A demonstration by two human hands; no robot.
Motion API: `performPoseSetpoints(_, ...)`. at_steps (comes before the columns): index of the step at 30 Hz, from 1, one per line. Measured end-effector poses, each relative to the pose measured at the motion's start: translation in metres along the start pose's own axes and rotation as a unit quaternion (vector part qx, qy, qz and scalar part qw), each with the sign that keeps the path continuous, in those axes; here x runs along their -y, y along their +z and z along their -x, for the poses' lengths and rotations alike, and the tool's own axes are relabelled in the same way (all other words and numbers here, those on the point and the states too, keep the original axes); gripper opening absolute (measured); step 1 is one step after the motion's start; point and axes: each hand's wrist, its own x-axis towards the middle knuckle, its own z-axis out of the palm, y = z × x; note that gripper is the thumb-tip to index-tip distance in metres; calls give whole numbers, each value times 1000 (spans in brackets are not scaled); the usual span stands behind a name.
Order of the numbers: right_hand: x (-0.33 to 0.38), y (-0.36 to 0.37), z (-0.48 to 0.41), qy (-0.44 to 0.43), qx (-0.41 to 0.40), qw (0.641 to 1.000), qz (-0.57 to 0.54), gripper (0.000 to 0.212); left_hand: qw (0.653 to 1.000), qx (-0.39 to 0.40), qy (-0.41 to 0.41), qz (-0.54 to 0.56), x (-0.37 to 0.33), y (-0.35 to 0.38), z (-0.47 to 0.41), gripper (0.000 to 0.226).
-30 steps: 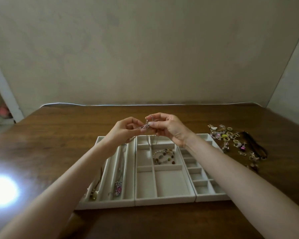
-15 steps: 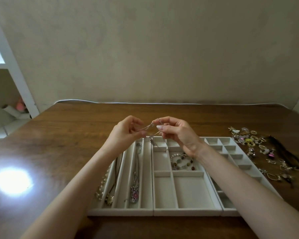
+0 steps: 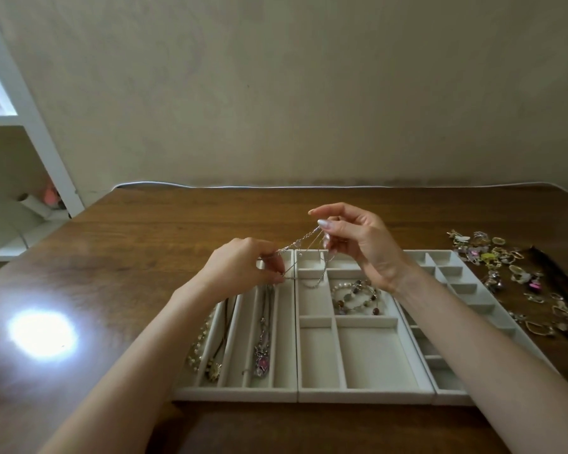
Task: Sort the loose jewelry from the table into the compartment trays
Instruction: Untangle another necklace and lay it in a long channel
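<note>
Over the far end of the trays, both hands hold a thin silver chain (image 3: pixel 300 244) up off the table (image 3: pixel 164 231). The left hand (image 3: pixel 243 268) has its fingers curled in and pinches the chain at the fingertips. The right hand (image 3: pixel 358 245), a little higher and further back, pinches the other part between thumb and fingers, with the forefinger lifted and the rest loosely bent. The chain runs taut between them on a slant, and a slack loop drops from it down to a small far compartment of the middle tray (image 3: pixel 368 355); whether the loop touches the lining, I cannot tell.

Three pale trays sit side by side, edges touching. The left tray (image 3: pixel 284 339) is split into long slots: pearls (image 3: pixel 199 342) lie in the outermost, a dark cord with a gold pendant (image 3: pixel 215 368) in the next, then a silver necklace with a pink pendant (image 3: pixel 262 358); the slot nearest the middle tray is bare. In the middle tray a beaded bracelet (image 3: pixel 354 298) lies coiled in a compartment just below the right wrist. The right tray (image 3: pixel 466 285) has small square cells and is partly hidden by the right forearm.

To the right of the trays, a pile (image 3: pixel 505 273) of loose rings, earrings and charms is spread on the wood, with a black strap (image 3: pixel 551 273) beside it. A bright glare (image 3: pixel 41 332) sits on the tabletop at the left
</note>
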Motion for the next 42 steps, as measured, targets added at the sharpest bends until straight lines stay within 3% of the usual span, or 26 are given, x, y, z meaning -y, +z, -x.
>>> performPoseSetpoints(4,-2,0,1,-2,3,999,40,17,1000,11,2,-14,3,1,-1,6)
performPoseSetpoints(7,-4,2,2,-3,6,993,116,15,990,15,4,138,0,1,0,6)
performPoseSetpoints(10,-7,9,2,4,21,985,173,11,950,11,-12,312,-9,-3,3,9)
performPoseSetpoints(14,-8,13,3,14,38,982,185,14,917,5,-17,399,-13,-5,5,6)
performPoseSetpoints(29,-8,12,3,9,40,980,197,5,913,-44,-24,405,-17,0,4,12)
performPoseSetpoints(42,-7,12,4,20,52,988,147,6,916,15,-37,398,-17,2,4,15)
